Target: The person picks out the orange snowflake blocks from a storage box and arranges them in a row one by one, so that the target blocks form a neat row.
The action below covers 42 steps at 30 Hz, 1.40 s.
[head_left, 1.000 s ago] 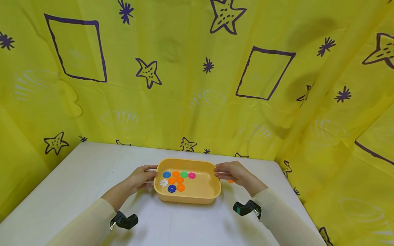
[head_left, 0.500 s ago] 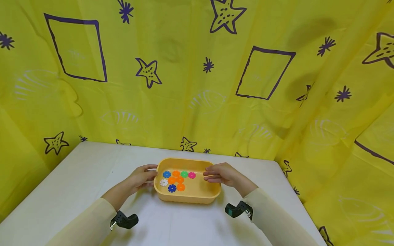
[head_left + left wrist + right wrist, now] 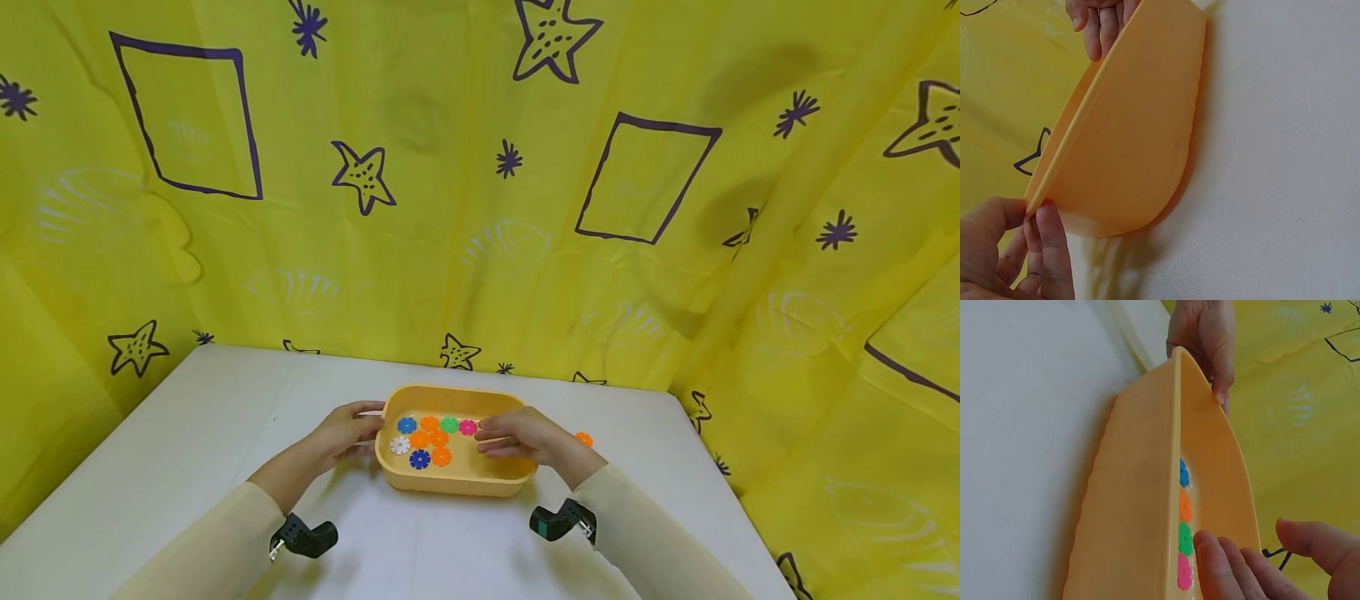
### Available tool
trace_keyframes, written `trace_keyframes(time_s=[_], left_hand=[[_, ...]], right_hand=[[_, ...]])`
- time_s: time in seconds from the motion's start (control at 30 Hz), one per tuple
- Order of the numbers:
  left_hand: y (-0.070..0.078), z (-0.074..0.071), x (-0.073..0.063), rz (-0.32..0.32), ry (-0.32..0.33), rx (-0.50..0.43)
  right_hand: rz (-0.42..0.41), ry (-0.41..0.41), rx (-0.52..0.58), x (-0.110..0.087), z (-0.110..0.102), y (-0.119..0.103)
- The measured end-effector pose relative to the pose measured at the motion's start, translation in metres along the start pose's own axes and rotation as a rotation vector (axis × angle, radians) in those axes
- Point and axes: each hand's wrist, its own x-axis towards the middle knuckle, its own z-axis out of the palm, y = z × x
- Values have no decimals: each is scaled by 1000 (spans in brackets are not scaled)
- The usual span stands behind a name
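A yellow-orange plastic basin (image 3: 457, 486) stands on the white table. Inside lie several notched plastic discs: two blue, one white, one green (image 3: 448, 425), one pink (image 3: 468, 427) and several orange (image 3: 441, 457). My left hand (image 3: 341, 435) pinches the basin's left rim; the left wrist view has its thumb on the inside and fingers (image 3: 1054, 250) against the outer wall. Over the right half of the basin is my right hand (image 3: 525, 435), fingers extended towards the pink disc. In the right wrist view its thumb is spread from the fingers (image 3: 1216, 569), with nothing between them.
Another orange disc (image 3: 583, 439) lies on the table (image 3: 420, 550) just beyond my right wrist. A yellow patterned curtain (image 3: 450, 275) hangs behind the table and along its sides. Each wrist wears a black camera mount.
My right hand has left the basin's right rim and moved left, in over the basin. The orange disc on the right shows more fully. Left hand, basin and its discs stay put.
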Motion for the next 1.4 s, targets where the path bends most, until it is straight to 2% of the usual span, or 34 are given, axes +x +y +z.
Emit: trace_keyframes(time_s=[0.47, 0.9, 1.1, 1.4], left_hand=[[1, 0, -2, 2, -5, 0], [1, 2, -1, -1, 12, -3], [2, 2, -2, -8, 16, -1], [2, 2, -2, -5, 9, -5]], right_hand=[[-15, -18, -37, 8, 21, 6], [-10, 28, -80, 21, 29, 17], [-10, 54, -132, 24, 33, 19], [-11, 91, -142, 27, 36, 21]])
